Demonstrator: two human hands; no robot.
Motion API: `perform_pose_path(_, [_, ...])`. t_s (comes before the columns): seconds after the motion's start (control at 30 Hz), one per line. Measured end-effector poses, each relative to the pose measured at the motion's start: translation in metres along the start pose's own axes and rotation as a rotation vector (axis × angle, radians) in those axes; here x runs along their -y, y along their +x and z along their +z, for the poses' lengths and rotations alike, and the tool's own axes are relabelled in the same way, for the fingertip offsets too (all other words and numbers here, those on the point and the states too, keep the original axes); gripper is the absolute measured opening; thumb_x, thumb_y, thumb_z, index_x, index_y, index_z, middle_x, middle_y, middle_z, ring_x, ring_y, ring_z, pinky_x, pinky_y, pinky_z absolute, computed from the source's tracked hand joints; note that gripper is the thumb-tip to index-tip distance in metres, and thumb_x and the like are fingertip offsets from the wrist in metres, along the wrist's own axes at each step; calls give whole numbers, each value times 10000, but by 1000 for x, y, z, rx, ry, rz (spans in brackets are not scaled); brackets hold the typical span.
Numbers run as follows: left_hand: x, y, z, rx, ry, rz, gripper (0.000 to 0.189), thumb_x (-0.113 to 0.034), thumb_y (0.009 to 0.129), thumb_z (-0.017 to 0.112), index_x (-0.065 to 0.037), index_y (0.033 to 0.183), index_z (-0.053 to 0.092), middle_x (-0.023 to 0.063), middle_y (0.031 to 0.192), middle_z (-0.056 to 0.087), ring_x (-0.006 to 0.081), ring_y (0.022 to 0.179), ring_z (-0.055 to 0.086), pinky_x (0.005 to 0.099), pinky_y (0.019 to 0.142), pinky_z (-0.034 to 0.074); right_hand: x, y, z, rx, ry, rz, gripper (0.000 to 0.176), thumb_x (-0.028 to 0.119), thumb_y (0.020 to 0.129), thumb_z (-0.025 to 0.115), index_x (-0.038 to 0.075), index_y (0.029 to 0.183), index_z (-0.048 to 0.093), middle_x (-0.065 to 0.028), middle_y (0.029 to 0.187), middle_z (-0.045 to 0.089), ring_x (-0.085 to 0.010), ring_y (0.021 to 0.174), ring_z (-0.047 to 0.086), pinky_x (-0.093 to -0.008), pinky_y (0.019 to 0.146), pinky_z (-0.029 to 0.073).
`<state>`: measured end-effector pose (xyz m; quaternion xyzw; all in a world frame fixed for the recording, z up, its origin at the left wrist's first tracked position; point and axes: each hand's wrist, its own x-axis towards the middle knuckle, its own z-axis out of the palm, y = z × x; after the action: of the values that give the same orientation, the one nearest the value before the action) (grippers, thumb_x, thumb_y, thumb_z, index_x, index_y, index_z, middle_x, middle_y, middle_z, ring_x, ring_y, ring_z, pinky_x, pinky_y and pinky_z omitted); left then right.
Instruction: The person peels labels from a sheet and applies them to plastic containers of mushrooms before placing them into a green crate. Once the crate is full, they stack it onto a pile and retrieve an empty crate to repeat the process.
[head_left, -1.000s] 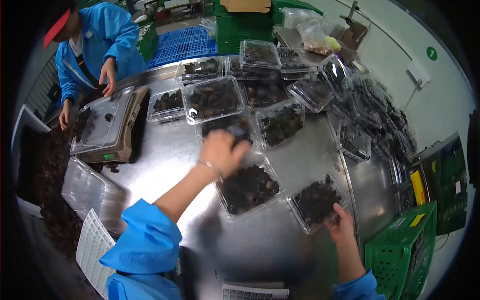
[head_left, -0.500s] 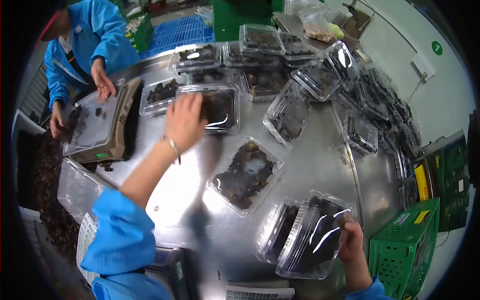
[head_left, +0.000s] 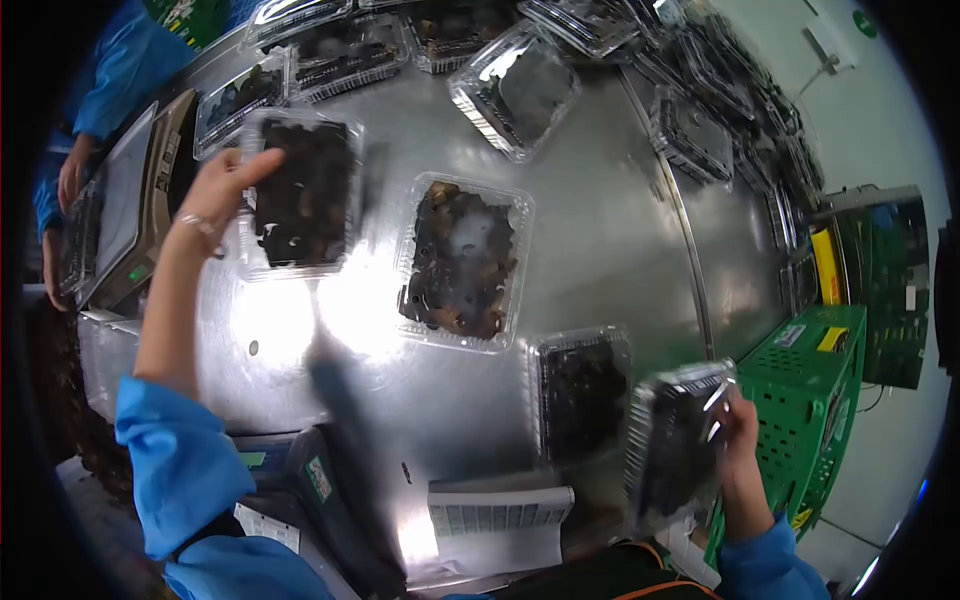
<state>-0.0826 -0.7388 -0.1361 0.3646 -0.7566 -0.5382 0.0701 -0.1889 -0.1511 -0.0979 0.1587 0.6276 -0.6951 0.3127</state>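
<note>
My left hand (head_left: 222, 192) grips the left edge of a clear plastic clamshell box (head_left: 310, 195) with dark brown pieces inside, thumb across its top. My right hand (head_left: 740, 430) is closed on the right side of another clamshell box (head_left: 672, 450), which is tilted and blurred. Just left of that one, a filled clamshell box (head_left: 582, 395) lies on the metal table. Between my hands sits a filled clamshell box (head_left: 465, 262) with crinkled brown pieces and a pale cloudy patch in its middle.
More filled boxes (head_left: 345, 55) line the table's far side, with a heap of boxes (head_left: 710, 75) at right. A weighing scale (head_left: 150, 200) stands left, beside a co-worker's blue sleeve (head_left: 140, 70). A green crate (head_left: 800, 390) is right; printed sheets (head_left: 500, 525) lie near me.
My left hand has brought its box left and nearer to me from the far boxes. My right hand has moved its box right, off the neighbouring one. The view has tilted down.
</note>
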Motion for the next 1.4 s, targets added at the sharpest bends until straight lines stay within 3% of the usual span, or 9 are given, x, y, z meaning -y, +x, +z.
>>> perform_pose_path(0.1, [-51,-43,-18,264,-535,-92,464,-400,805,552,-13,1060,534,69,962,593,149,878,557,273,742,459,-21,14,40,201,-257,-132,713,335,650,694,8,1207,391,-91,1130,490,-184,1063,455,-324,921,348])
perform_pose_path(0.3, [-26,-56,107,192,-86,-104,791,-447,647,714,21,1210,415,125,1044,552,166,963,512,281,839,389,-57,15,72,335,-109,300,662,136,659,726,-5,1207,382,-109,1109,509,-200,1015,497,-336,891,399])
perform_pose_path(0.4, [-14,-62,130,407,-289,-63,526,-294,715,697,-18,1119,504,68,1016,552,151,967,502,298,799,421,-69,14,77,277,48,237,584,66,642,718,-7,1152,444,-98,1021,561,-204,953,542,-331,847,438])
perform_pose_path(0.73, [-7,-131,119,394,-370,-360,775,-209,698,701,18,1282,243,122,1147,452,202,1008,493,317,840,428,-16,33,2,157,109,149,493,129,692,652,4,1134,473,-93,1052,564,-209,948,561,-326,836,454])
perform_pose_path(0.9, [-11,-167,82,717,-510,-421,700,-218,738,663,-4,1282,277,109,1225,426,187,1126,414,338,950,333,-16,34,10,290,59,204,653,132,673,665,-2,1237,363,-123,1064,547,-217,950,560,-334,853,443])
perform_pose_path(1.07, [19,-199,118,493,-412,-537,841,-236,743,663,-23,1329,99,135,1243,364,210,1135,387,349,970,309,-59,34,60,500,-161,144,832,137,623,736,31,1296,257,-127,1231,398,-225,1093,438,-340,928,354])
perform_pose_path(1.2, [7,-189,141,453,-594,-468,727,-340,737,656,-30,1236,230,106,1072,455,163,904,526,304,692,499,-38,29,56,435,10,142,726,162,633,704,29,1251,346,-102,1189,465,-232,1077,470,-343,926,367])
perform_pose_path(1.23, [-3,-180,142,584,-629,-461,928,-380,691,700,38,1286,123,172,1214,363,226,1149,367,354,977,300,-32,31,45,450,89,266,724,125,630,691,33,1259,344,-99,1186,471,-229,1057,488,-340,907,389])
perform_pose_path(1.4, [4,-164,182,689,-553,-407,1051,-475,614,716,24,1311,109,208,1257,312,266,1207,301,361,1011,241,-30,47,14,402,-59,203,621,202,701,622,20,1237,369,-108,1159,498,-227,1042,508,-351,899,411])
